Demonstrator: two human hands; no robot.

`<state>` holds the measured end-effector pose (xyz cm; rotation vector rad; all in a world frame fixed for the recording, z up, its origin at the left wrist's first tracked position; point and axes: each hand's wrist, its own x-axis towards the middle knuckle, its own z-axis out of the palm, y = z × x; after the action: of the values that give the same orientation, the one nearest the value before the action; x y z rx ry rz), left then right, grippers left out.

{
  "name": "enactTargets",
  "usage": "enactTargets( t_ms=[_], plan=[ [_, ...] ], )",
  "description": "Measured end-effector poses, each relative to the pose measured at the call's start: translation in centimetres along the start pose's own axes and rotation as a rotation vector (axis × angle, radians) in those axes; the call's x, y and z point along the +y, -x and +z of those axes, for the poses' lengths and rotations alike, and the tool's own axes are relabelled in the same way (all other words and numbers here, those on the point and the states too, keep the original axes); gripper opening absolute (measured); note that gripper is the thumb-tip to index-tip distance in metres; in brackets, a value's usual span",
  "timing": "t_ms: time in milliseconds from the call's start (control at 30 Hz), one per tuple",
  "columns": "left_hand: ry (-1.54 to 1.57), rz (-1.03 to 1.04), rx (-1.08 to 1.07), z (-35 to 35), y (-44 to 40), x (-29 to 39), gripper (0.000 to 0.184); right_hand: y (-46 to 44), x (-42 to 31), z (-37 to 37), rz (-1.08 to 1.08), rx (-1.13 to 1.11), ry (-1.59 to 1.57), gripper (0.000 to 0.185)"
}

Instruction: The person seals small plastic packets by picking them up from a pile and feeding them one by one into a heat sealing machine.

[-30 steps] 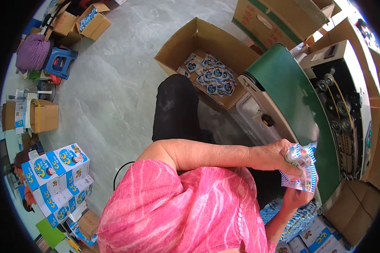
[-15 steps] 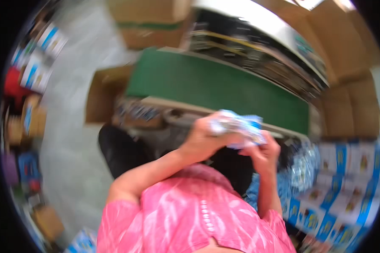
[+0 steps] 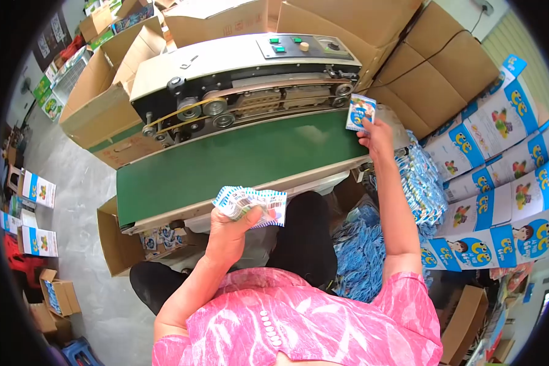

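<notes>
Pinching flat blue-white plastic pouch (image 3: pixel 361 110) w/ my R hand (image 3: pixel 379 140); it juts fwd lengthwise. L hand (image 3: pixel 229 235) clasps blue-striped plastic pkts (image 3: pixel 243 200).

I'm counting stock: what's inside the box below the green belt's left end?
Printed packets lie inside the box; the green belt covers part of it, and anything beneath the packets is hidden.

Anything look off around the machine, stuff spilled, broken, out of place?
No obvious spill or breakage. One oddity: the pulleys and yellow belt on the front of the machine are uncovered, with the right hand holding a packet near their right end. A guard may be missing.
</notes>
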<state>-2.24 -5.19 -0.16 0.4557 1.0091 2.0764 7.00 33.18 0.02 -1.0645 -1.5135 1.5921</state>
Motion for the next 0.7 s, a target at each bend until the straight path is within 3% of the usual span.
enactTargets(
  t_ms=[300, 433, 500, 567, 633, 700],
  plan=[
    [-0.116, 0.04, 0.028, 0.0, 0.2, -0.4, 0.023, -0.7, 0.4, 3.8, -0.065, -0.176, 0.116, 0.023],
    [-0.022, 0.034, 0.084, 0.8, -0.1, 1.4, 0.022, 5.4, -1.5, 5.4, -0.223, -0.08, 0.409, 0.025],
    [0.017, 0.054, 0.114, 1.1, -0.8, 2.0, 0.022, 9.4, -1.6, 6.1, -0.745, -0.021, 0.663, 0.03],
    [0.032, 0.06, 0.127, 1.5, -1.4, 1.9, 0.023, 14.0, -0.9, 7.1, -0.384, -0.708, 0.135, 0.03],
    [0.055, 0.066, 0.115, 2.0, -2.2, 1.3, 0.021, 18.4, -0.6, 8.3, -0.279, -0.907, -0.023, 0.027],
    [0.071, 0.067, 0.105, 2.2, -2.5, 0.6, 0.021, 18.9, 0.2, 8.1, -0.199, -0.855, -0.076, 0.026]
  ],
)
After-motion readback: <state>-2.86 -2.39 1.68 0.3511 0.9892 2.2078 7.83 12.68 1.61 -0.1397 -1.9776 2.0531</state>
